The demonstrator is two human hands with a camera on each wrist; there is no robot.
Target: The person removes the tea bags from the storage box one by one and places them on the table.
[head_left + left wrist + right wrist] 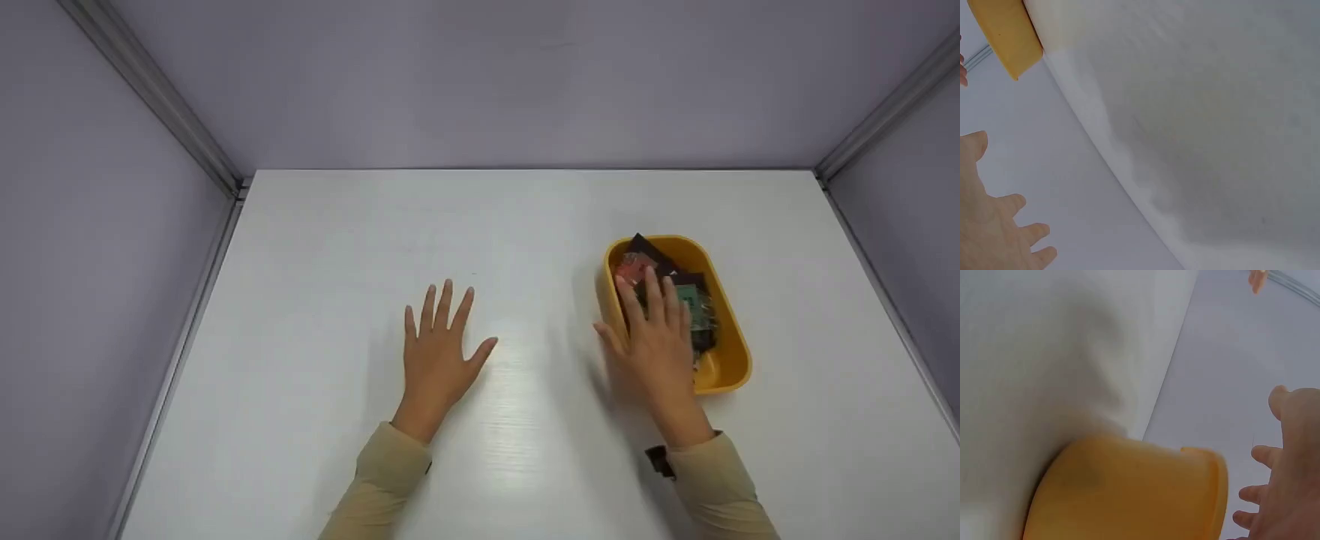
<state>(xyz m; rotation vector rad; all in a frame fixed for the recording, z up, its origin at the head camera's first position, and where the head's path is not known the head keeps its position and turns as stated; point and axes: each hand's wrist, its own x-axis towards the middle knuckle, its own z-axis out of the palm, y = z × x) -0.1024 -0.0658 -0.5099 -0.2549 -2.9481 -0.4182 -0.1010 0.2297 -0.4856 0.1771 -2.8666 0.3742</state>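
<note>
A yellow plastic bin [729,330] stands on the right half of the white table. Inside it lie several small clear packets, among them one with a red label [634,266] and one with a green label [690,300], along with dark pieces. My right hand [656,360] hovers over the bin's near left side, fingers spread and holding nothing; it hides part of the contents. Left of the middle, my left hand [437,360] is held above the table with its fingers spread. In the right wrist view the bin's outer wall [1129,489] is below the right hand [1297,467].
The white table [300,300] is bounded by a grey back wall [480,90] and side walls with metal corner posts [150,82]. A dark strap piece [660,460] shows at the right sleeve's cuff.
</note>
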